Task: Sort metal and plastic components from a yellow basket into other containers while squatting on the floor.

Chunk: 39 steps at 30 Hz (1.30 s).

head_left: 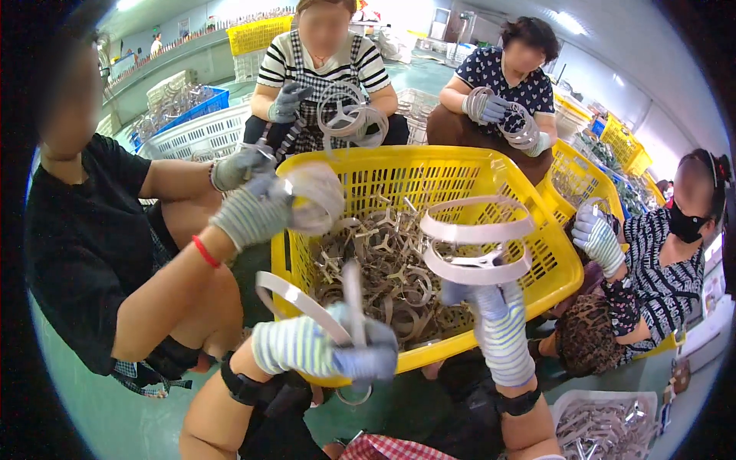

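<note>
Both my hands wear striped white gloves with grey palms. My left hand (326,349) is closed round pale flat-band metal rings (295,297), over the near left edge of a yellow plastic basket (437,354); its fingers are partly smeared by motion. My right hand (502,330), above the near right part of the basket, grips a pair of similar metal rings (477,232), one above the other. A three-armed spoke shows inside the lower one. My right fingertips are mostly hidden under the rings. Inside the basket lies a heap of rings and spoked metal pieces (391,264).
Co-workers in gloves sit around the basket; one's striped glove (253,211) holds rings over its left rim. Another holds rings (349,115) at the far side. A white bin (567,399) of metal parts stands at lower right. More yellow baskets (579,176) stand behind on the right.
</note>
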Tool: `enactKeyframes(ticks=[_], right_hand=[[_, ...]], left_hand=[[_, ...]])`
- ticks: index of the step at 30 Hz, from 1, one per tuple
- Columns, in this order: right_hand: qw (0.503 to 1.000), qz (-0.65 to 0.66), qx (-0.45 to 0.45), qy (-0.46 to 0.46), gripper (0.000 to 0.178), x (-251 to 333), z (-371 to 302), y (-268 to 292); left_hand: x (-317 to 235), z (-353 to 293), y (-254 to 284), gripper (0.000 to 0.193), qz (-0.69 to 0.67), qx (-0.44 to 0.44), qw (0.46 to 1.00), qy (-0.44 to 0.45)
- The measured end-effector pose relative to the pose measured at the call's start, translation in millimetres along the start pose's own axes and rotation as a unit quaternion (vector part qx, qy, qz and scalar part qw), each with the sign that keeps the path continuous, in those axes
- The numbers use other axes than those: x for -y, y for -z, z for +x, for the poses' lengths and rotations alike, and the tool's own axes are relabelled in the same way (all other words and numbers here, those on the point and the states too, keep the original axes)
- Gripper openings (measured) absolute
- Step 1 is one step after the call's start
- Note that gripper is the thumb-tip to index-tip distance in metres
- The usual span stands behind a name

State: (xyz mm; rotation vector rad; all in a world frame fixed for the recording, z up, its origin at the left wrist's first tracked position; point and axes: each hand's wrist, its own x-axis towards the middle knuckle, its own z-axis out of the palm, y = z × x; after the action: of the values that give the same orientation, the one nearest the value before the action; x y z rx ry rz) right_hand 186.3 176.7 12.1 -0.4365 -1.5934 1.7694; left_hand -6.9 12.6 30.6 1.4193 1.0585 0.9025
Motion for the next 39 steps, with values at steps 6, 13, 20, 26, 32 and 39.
enactKeyframes(ticks=[6, 13, 20, 26, 32, 39], right_hand=[[0.984, -0.138, 0.108, 0.038, 0.063, -23.9, -9.0, -15.1], [0.997, 0.03, -0.035, -0.065, 0.033, -4.0, -6.4, -12.9], [0.989, 0.098, -0.07, -0.089, 0.027, -8.2, -0.3, -4.5], [0.969, -0.207, -0.09, 0.096, 0.031, -19.3, 1.8, 34.7], [0.93, -0.316, 0.063, 0.178, 0.03, -0.4, 2.3, 9.0], [0.845, -0.469, 0.117, 0.227, 0.027, 0.7, 9.9, 6.5]], left_hand=[[42.9, 3.9, -20.1, 0.037, 0.056, 0.141, 0.988, 0.033], [8.2, 17.0, -10.3, 0.029, -0.06, -0.137, 0.988, 0.031], [3.1, 12.7, -4.2, 0.026, -0.132, -0.167, 0.973, 0.09], [-9.6, 2.2, -0.4, 0.029, -0.101, -0.407, 0.906, -0.047], [-3.4, 0.6, 3.6, 0.026, -0.122, -0.509, 0.841, -0.133], [-11.4, -2.2, -2.9, 0.025, -0.031, -0.492, 0.865, -0.089]])
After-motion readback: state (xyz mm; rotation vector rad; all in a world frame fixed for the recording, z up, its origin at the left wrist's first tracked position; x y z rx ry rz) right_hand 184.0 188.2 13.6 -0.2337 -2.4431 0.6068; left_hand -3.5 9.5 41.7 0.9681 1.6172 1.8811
